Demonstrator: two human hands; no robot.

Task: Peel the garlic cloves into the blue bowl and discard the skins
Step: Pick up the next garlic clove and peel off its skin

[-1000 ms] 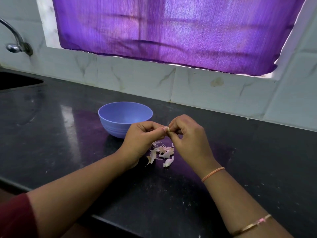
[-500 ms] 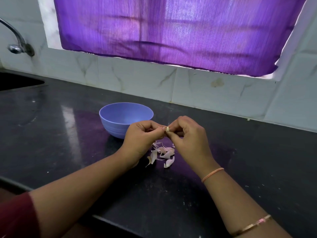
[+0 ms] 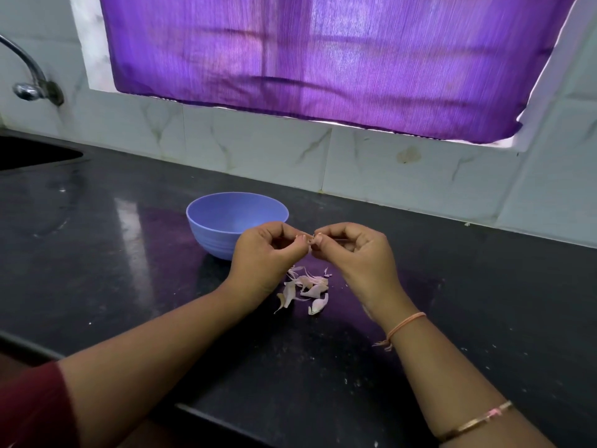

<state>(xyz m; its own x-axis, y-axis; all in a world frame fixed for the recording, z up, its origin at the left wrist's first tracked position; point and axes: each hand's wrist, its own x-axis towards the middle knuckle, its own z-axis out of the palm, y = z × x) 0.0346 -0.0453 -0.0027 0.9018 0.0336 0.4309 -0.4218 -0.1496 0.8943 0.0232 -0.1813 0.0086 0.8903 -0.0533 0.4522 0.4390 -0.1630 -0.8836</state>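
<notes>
My left hand (image 3: pixel 265 253) and my right hand (image 3: pixel 355 253) meet fingertip to fingertip above the black counter, both pinching a small garlic clove (image 3: pixel 312 240) that is mostly hidden between the fingers. The blue bowl (image 3: pixel 226 221) stands just behind my left hand; the visible part of its inside looks bare. A small heap of pale garlic skins (image 3: pixel 307 289) lies on the counter directly below my hands.
The black counter (image 3: pixel 129 286) runs to a tiled wall at the back. A sink (image 3: pixel 32 153) and a metal tap (image 3: pixel 29 82) are at the far left. A purple curtain (image 3: pixel 323 59) covers the window. The counter's front edge (image 3: pixel 210 412) is close to my body.
My hands have shifted slightly as the fingertips work on the clove. The bowl and the skins on the counter have stayed put.
</notes>
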